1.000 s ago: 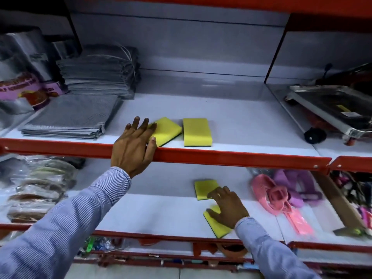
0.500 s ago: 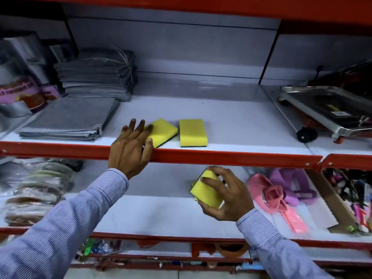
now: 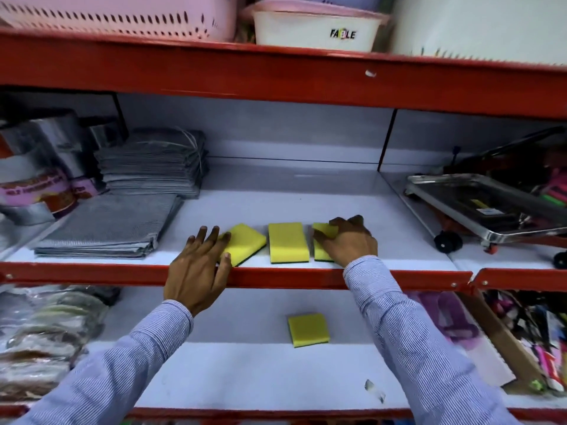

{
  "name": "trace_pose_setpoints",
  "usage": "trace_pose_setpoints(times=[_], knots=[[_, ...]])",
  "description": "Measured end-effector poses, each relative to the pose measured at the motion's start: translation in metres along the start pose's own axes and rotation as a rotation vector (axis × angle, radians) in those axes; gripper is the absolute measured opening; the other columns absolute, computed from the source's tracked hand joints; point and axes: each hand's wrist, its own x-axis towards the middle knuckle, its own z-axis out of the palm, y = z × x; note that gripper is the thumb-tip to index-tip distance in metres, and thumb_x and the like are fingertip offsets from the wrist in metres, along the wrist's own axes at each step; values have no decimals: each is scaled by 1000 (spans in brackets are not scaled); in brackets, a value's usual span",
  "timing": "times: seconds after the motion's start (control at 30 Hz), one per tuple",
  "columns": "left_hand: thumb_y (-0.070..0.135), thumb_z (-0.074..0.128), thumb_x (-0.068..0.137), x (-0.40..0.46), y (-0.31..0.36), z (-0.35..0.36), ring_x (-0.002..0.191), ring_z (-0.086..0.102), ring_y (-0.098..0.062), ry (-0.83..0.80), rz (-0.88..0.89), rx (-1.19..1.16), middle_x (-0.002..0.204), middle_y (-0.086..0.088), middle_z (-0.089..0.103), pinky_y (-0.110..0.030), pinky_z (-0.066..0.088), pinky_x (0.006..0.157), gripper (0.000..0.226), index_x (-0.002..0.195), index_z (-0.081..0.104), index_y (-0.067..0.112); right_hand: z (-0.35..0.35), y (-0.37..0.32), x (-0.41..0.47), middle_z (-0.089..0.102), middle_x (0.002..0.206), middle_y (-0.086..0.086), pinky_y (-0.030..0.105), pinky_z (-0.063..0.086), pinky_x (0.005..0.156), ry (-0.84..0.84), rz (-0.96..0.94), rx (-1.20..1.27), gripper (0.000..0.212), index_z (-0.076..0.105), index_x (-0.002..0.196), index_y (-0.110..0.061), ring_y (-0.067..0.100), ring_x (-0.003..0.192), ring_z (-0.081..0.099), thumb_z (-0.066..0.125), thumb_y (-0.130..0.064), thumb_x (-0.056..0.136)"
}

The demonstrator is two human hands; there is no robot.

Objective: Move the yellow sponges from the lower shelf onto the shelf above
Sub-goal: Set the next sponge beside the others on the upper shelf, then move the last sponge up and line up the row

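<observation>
I see right hand [image 3: 346, 240] gripping third sponge [image 3: 322, 246] on upper shelf [image 3: 306, 194]; left hand [image 3: 199, 265] fingers spread flat on red rail [image 3: 291, 276].

A household-goods shop, seen from in front of a display rack with white boards and red metal edges [image 3: 306, 279]. Stock fills the tiers: bundled grey cloths [image 3: 153, 162] and foil-wrapped packs [image 3: 33, 167] at left, a steel wheeled trolley [image 3: 487, 207] at right, pink perforated baskets [image 3: 116, 12] and a white tub [image 3: 316, 30] printed "FABLE" above. Packaged plastic goods crowd the lower right compartment [image 3: 527, 332].
</observation>
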Motion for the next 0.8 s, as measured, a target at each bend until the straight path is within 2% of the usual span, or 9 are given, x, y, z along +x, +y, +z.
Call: trace_pose_setpoints(times=[0.1, 0.17, 0.3, 0.37, 0.47, 0.6, 0.67, 0.73, 0.8], knots=[[43, 21, 96, -1, 0, 1, 144, 40, -29, 0, -5, 0, 151, -10, 49, -45, 33, 120, 60, 143, 49, 19, -5, -3, -12, 53, 131, 11, 44, 46, 100, 11, -56, 50, 54, 61, 126, -31, 37, 119, 56, 52, -67, 86], [43, 21, 96, -1, -2, 4, 144, 41, -29, 3, -4, -4, 151, -11, 49, -45, 33, 120, 60, 143, 49, 19, -6, -1, -19, 53, 134, 7, 44, 49, 96, 116, -128, 90, 49, 60, 128, -31, 35, 121, 52, 56, -59, 88], [43, 22, 96, 1, 0, -1, 144, 41, -30, 23, -6, -12, 150, -12, 50, -45, 33, 120, 59, 142, 49, 18, -9, 23, -44, 64, 110, 10, 38, 51, 86, 560, -711, 278, 23, 68, 111, -15, 29, 101, 59, 65, -22, 89], [42, 23, 95, 2, 1, 0, 143, 42, -30, 26, -7, -12, 150, -12, 50, -45, 33, 120, 59, 142, 50, 18, 11, 46, -61, 68, 89, 13, 36, 51, 72, 617, -1011, 264, 11, 72, 92, -10, 30, 79, 61, 66, -9, 82], [41, 25, 94, 1, 1, 4, 143, 42, -30, 40, -15, -21, 150, -12, 50, -44, 32, 120, 58, 141, 51, 18, 68, 82, -74, 67, 78, 10, 33, 50, 60, 381, -1167, 151, 9, 72, 79, -11, 27, 66, 60, 65, -6, 76], [41, 26, 94, 1, 1, 5, 144, 40, -27, 50, -22, -24, 150, -10, 50, -42, 32, 120, 58, 142, 50, 19, 150, 108, -66, 69, 88, 0, 32, 57, 64, -76, -1038, -55, 15, 66, 88, -22, 21, 82, 62, 63, -16, 75], [41, 26, 94, 2, 0, 7, 144, 40, -27, 55, -23, -26, 150, -10, 50, -42, 32, 120, 58, 142, 50, 19, 182, 112, -57, 67, 117, 1, 36, 58, 85, -294, -824, -156, 40, 63, 113, -26, 23, 108, 61, 65, -25, 73], [41, 26, 94, 3, -1, 9, 145, 40, -27, 62, -29, -25, 150, -9, 50, -42, 33, 120, 58, 142, 50, 20, 204, 114, -46, 38, 155, 2, 39, 39, 113, -491, -651, -264, 75, 37, 145, -27, 29, 140, 38, 64, -29, 76], [41, 27, 94, 4, -2, 10, 145, 40, -26, 69, -35, -28, 151, -8, 50, -42, 34, 120, 57, 142, 50, 21, 216, 114, -40, 8, 165, -3, 40, 16, 124, -656, -550, -345, 89, 11, 154, -32, 26, 152, 11, 62, -29, 81]])
